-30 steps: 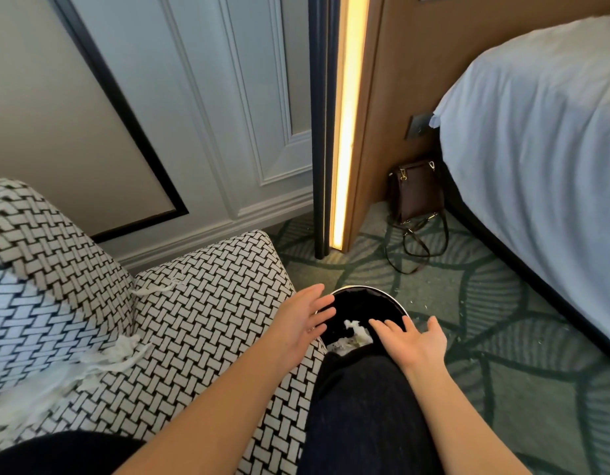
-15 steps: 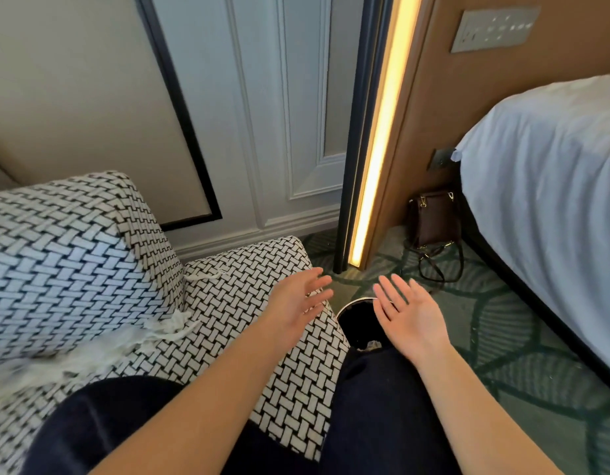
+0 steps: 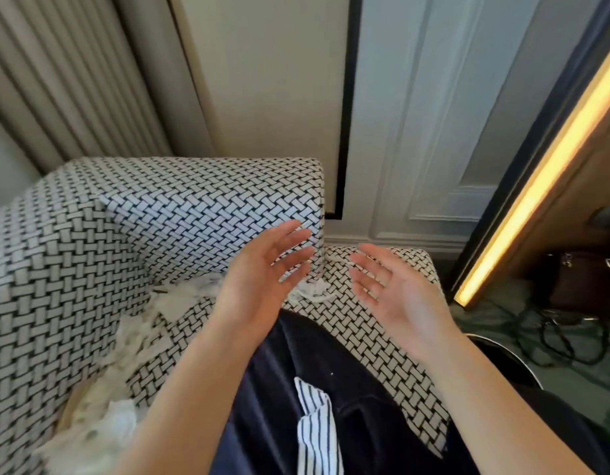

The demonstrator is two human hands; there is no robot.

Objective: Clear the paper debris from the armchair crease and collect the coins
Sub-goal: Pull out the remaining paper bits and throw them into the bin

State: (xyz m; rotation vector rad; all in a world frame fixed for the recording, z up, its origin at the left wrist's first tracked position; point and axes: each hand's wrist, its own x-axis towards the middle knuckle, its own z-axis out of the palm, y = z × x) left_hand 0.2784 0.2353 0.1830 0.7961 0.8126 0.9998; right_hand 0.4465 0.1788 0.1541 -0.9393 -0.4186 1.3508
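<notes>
I hold my left hand (image 3: 262, 279) and right hand (image 3: 396, 296) empty, fingers spread, palms facing. Shredded paper debris (image 3: 178, 299) fills the armchair (image 3: 194, 207) crease, below-left of my left hand. I can see no coins. Next, I reckon: reach down-left and scoop.

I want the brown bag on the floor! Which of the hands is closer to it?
The right hand. It is open above the armchair seat, with the brown bag off to its right; the left hand is farther left.
</notes>
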